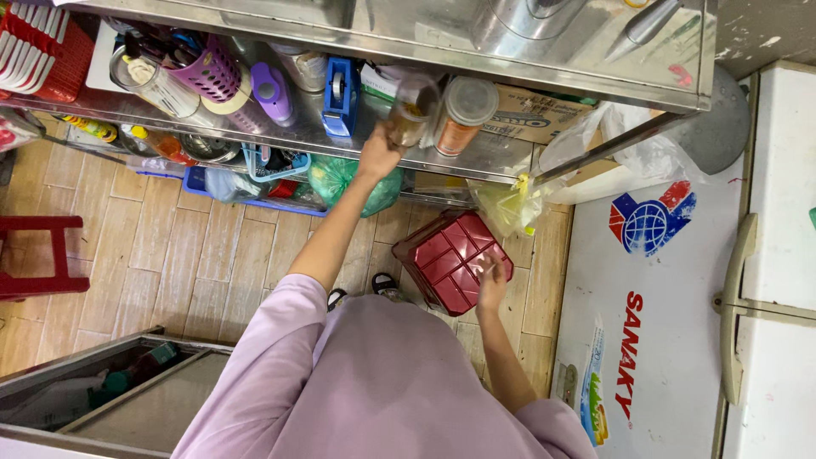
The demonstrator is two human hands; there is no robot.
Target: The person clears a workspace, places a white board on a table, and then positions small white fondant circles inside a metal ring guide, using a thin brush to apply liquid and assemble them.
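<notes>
I look straight down past my lilac shirt at a wood-look tile floor. My left hand point(379, 151) reaches out to the middle shelf of a steel rack point(497, 153) and is closed around the base of a clear glass jar point(414, 109) with brownish contents. Beside it stands another jar with a white lid and orange contents point(463, 113). My right hand point(491, 285) hangs lower with fingers spread, resting on the edge of a dark red plastic stool point(450, 259) on the floor.
The shelf holds a blue tape dispenser point(341, 95), purple cups point(272, 92), a purple basket point(209, 75) and a cardboard box. Plastic bags hang below, green point(340, 180) and yellow point(508, 204). A white chest freezer point(671, 323) stands at right, a red stool point(38, 255) at left.
</notes>
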